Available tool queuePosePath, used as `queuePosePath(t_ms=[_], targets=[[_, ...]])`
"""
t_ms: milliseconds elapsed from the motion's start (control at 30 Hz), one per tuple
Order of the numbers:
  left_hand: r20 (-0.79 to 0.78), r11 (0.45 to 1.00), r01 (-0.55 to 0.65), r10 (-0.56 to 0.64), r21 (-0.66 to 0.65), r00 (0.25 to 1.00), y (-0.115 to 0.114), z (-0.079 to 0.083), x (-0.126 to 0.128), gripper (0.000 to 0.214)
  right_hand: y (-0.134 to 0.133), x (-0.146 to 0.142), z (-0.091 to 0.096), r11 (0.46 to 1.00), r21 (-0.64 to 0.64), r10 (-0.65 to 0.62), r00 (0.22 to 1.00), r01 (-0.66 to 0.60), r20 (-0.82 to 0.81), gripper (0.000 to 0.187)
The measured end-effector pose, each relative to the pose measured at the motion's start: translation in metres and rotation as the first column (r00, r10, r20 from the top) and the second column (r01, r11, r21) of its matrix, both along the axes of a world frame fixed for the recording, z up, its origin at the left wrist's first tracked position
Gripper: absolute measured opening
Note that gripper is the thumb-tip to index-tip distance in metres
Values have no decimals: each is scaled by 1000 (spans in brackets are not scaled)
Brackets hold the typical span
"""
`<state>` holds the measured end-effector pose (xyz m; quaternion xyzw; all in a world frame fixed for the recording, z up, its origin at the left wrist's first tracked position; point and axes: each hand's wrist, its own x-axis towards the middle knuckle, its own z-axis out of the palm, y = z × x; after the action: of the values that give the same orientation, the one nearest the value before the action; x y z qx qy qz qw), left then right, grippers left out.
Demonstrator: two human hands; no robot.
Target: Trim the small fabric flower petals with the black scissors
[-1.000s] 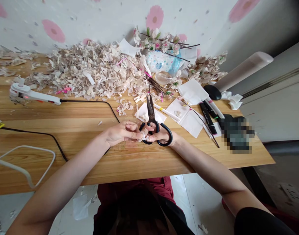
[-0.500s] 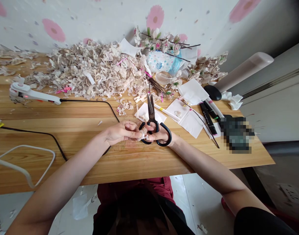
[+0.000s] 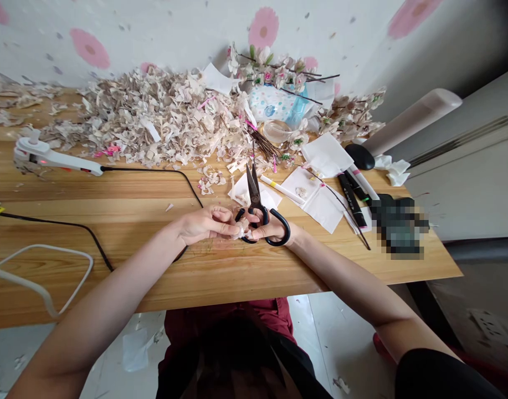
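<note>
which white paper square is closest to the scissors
The paper square right by the scissors blades, holding petal scraps; the other squares lie further right.

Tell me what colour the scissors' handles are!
The scissors' handles are black, seen best in the head view.

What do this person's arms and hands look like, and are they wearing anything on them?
The left hand and right hand are bare, with no gloves, and both forearms are uncovered. A black sleeve shows on the upper right arm; the left sleeve is out of view. Dark red clothing shows below the table edge.
</note>
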<state>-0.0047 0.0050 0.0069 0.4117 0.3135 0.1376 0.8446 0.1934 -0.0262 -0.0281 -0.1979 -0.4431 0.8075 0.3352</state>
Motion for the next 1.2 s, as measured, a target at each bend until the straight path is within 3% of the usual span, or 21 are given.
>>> queuePosePath(t_ms=[200,267,333,367,433,533,667,767,833,933,1000,1200], targets=[[1,989,-139,139,-55,990,6,11,-7,60,2,2,3,999,38,-4,1000,5,-17,54],[-43,981,-195,195,20,980,11,10,-9,58,3,4,3,998,45,-39,999,40,-3,53],[-102,934,-308,329,181,939,18,5,-11,52,4,6,4,994,53,-96,995,95,16,51],[-129,879,-373,424,295,897,22,2,-12,48,4,6,5,990,59,-128,991,127,28,49],[-154,705,-446,611,552,776,27,-6,-15,34,5,8,5,979,71,-194,979,190,54,44],[-110,453,-351,726,820,679,29,-13,-17,12,4,7,7,963,90,-261,961,253,88,39],[-144,254,-65,719,965,680,21,-11,-16,11,2,5,12,944,119,-325,928,307,183,38],[-117,140,22,726,990,678,11,-2,-10,11,1,4,16,913,150,-406,877,378,259,38],[-100,155,-11,689,988,717,4,4,-4,11,0,3,16,882,152,-470,843,445,261,39],[-106,314,-77,525,946,844,-9,7,7,12,1,3,13,845,100,-534,812,526,237,40],[-101,383,-95,462,919,881,-16,5,13,14,2,4,11,841,62,-536,813,537,226,39],[-142,422,-104,513,901,847,-21,-1,17,16,1,3,15,854,62,-515,818,517,257,36]])
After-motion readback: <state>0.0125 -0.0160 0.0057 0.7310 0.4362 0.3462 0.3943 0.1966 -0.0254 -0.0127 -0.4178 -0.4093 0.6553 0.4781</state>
